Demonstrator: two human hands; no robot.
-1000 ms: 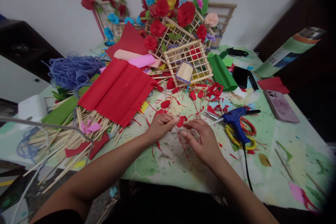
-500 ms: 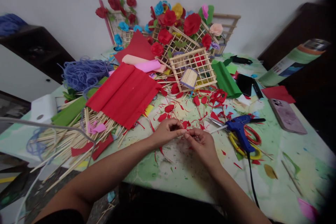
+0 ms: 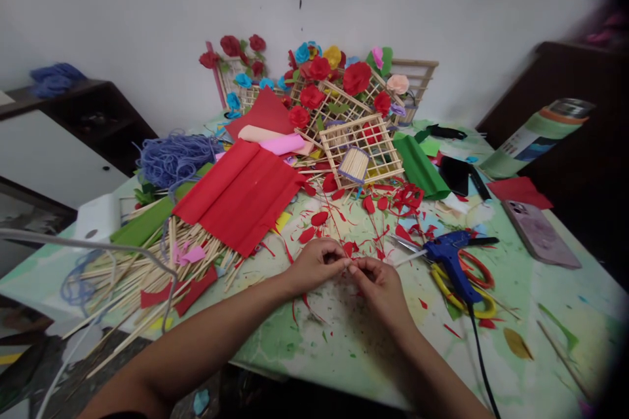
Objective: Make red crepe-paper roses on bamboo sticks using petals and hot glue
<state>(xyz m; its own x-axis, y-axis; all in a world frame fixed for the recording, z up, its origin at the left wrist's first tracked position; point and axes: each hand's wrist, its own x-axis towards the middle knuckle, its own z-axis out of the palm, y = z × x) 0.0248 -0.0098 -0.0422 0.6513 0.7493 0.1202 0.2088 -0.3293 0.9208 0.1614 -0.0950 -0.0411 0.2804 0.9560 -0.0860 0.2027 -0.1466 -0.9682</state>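
Note:
My left hand (image 3: 318,266) and my right hand (image 3: 378,283) meet fingertip to fingertip above the near middle of the table. Thumb and fingers of both are pinched together. Whatever sits between them is too small and hidden to name. Cut red paper petals (image 3: 319,218) and thin red scraps lie just beyond the fingers. A blue glue gun (image 3: 449,258) rests to the right of my right hand, on top of scissors with red and yellow handles (image 3: 486,304). Left of my left hand spreads a sheet of red crepe paper (image 3: 240,193).
Wooden stick lattices (image 3: 366,150) with paper flowers (image 3: 356,78) stand against the wall. Bundled sticks (image 3: 147,275) and blue yarn (image 3: 177,157) fill the left side. Green crepe paper (image 3: 420,167), a phone (image 3: 540,234) and a bottle (image 3: 538,137) are on the right. A grey cable (image 3: 98,242) crosses the left.
The camera view has tilted up, so everything sits lower in the picture. Both hands keep their pinch in nearly the same spot over the table.

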